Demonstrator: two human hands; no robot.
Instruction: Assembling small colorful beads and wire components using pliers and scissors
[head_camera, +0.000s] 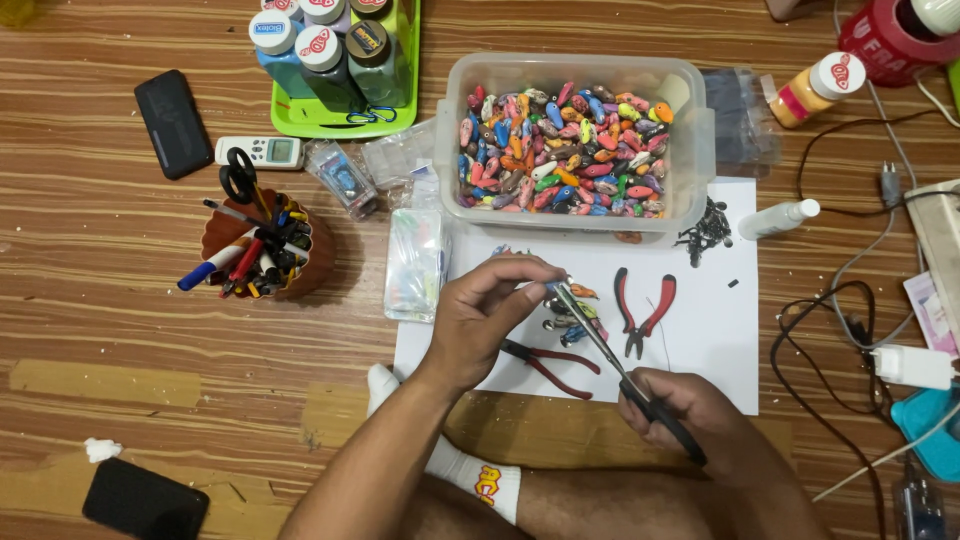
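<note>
The person sits on the wooden floor with a white sheet of paper (720, 330) spread in front of them. Their left hand (480, 315) is curled, fingertips pinched on a small fishing lure (553, 288) held just above the paper's near-left part; the lure is mostly hidden by the fingers, so I cannot tell its colour. The right hand (690, 405), closed around black handles at the paper's near edge, holds long slim needle-nose pliers (600, 345) whose metal tip slants up and left to meet the lure.

Just beyond the hands, a few more small painted lures (578, 322) lie on the paper. A pair of red-handled pliers (548, 365) rests under the left wrist, and a second pair of red-and-black pliers (645, 310) lies to the right, handles pointing far. A heap of small black hooks (708, 228) sits at the far right of the sheet.

At the far edge stands a clear plastic tub (700, 140) filled with many-coloured lures. A clear flat plastic case (416, 262) borders the paper's left side, and a brown cup of pens and scissors (262, 245) stands further left. The right half of the paper is mostly bare; tangled black cables (830, 330) lie beyond its right edge.
</note>
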